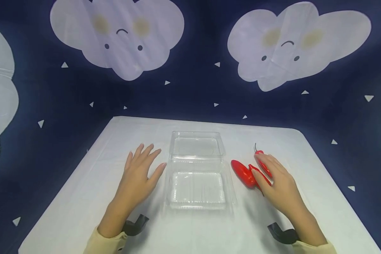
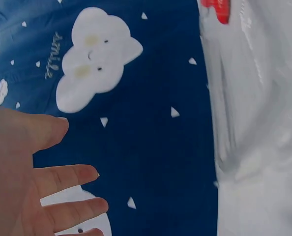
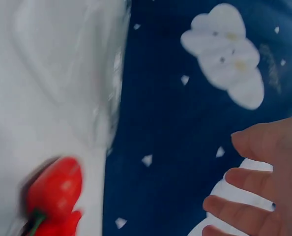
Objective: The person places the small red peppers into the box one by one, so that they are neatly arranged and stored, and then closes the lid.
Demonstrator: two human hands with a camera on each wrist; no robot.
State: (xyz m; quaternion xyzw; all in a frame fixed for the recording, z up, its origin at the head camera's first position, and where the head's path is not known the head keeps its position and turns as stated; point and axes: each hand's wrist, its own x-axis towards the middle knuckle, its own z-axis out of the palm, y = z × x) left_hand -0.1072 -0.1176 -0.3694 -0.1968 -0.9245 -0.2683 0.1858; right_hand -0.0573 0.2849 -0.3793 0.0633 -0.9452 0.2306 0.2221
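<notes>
A clear plastic clamshell box (image 1: 197,206) lies unfolded in the middle of the white table, its lid half (image 1: 195,157) toward the back. To its left my left hand (image 1: 136,183) hovers with spread fingers, holding nothing. Red peppers lie right of the box: a plump one (image 1: 241,173), and slimmer ones partly covered by my right hand (image 1: 280,188). The farthest slim pepper (image 1: 259,152) has a thin curved stem. In the right wrist view my right fingers (image 3: 239,209) are extended and apart from the red peppers (image 3: 57,189), with nothing between them.
The white table (image 1: 114,134) has rounded far corners. Behind and around it hangs dark blue cloth with clouds (image 1: 120,35) and small white triangles. Each wrist carries a black strap (image 1: 136,225).
</notes>
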